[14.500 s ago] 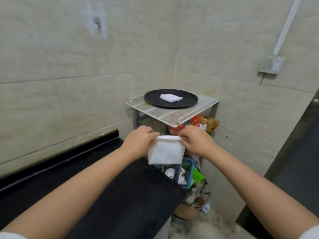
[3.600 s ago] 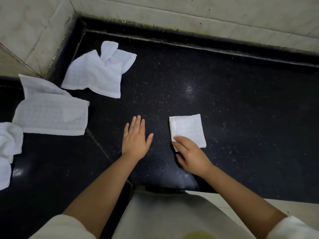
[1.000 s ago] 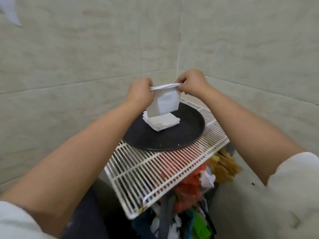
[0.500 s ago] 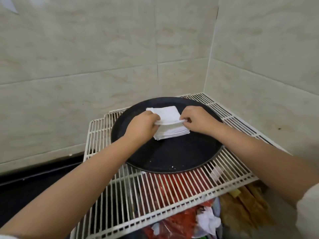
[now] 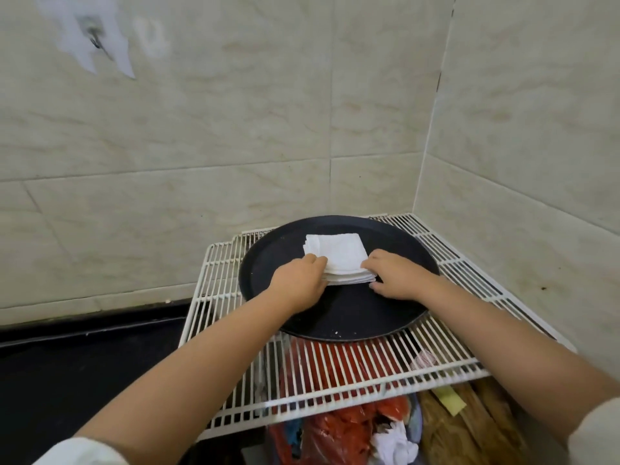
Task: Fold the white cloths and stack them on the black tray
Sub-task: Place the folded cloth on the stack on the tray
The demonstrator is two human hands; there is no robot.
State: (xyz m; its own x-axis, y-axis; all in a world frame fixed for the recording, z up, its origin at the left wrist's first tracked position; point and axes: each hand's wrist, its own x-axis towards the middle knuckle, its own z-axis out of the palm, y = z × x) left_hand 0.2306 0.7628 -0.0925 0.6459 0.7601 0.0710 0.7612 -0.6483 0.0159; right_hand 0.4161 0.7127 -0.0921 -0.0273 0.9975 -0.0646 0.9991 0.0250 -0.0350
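Two hands at a cloth stack

White wire rack [image 5: 335, 380] carries the round black tray [image 5: 396, 317]. Folded white cloths [image 5: 337, 258] sit stacked on it. Left hand [image 5: 298, 283] and right hand [image 5: 394, 275] pinch the stack's near corners.

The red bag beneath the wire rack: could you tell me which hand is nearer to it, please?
Left, narrowly. The left hand sits almost directly above the red bag; the right hand lies further right.

fingertips of both hands hidden behind cloth stack [image 5: 339, 260] | under-shelf clutter [image 5: 352, 427] blurred, cut off at bottom edge
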